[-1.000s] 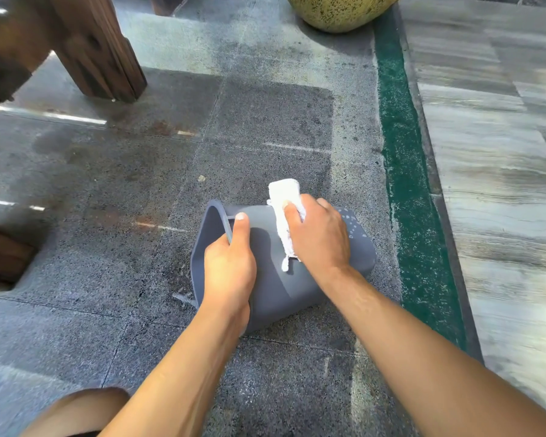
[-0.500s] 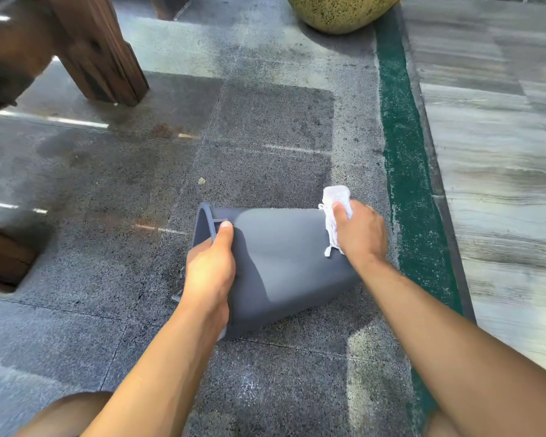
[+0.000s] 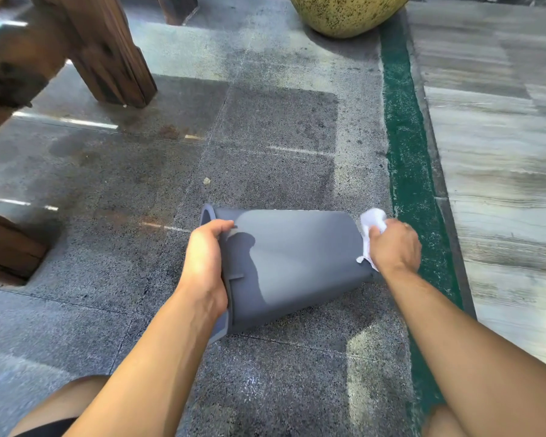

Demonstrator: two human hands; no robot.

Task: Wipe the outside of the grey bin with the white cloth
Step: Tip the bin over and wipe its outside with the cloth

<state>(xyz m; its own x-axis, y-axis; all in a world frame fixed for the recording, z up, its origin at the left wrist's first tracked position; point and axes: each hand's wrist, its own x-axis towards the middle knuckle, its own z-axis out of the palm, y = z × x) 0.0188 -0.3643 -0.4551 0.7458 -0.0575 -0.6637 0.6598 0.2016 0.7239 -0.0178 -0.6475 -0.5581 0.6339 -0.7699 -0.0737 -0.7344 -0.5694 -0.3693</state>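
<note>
The grey bin (image 3: 290, 260) lies on its side on the stone floor, its open mouth facing left and its base to the right. My left hand (image 3: 207, 263) grips the rim at the mouth end, thumb on the upper side. My right hand (image 3: 393, 246) holds the crumpled white cloth (image 3: 371, 227) pressed against the bin's base end at the right. Part of the cloth is hidden under my fingers.
Dark wooden furniture legs (image 3: 108, 52) stand at the back left, and another wooden piece (image 3: 7, 247) at the left edge. A large yellow-green pot (image 3: 344, 14) sits at the back. A green painted strip (image 3: 407, 159) runs along the right, with pale tiles beyond. My knees show at the bottom.
My right hand has slid the cloth rightward along the bin's side, from near the middle to the base end. The bin has rolled a little under my left hand's grip.
</note>
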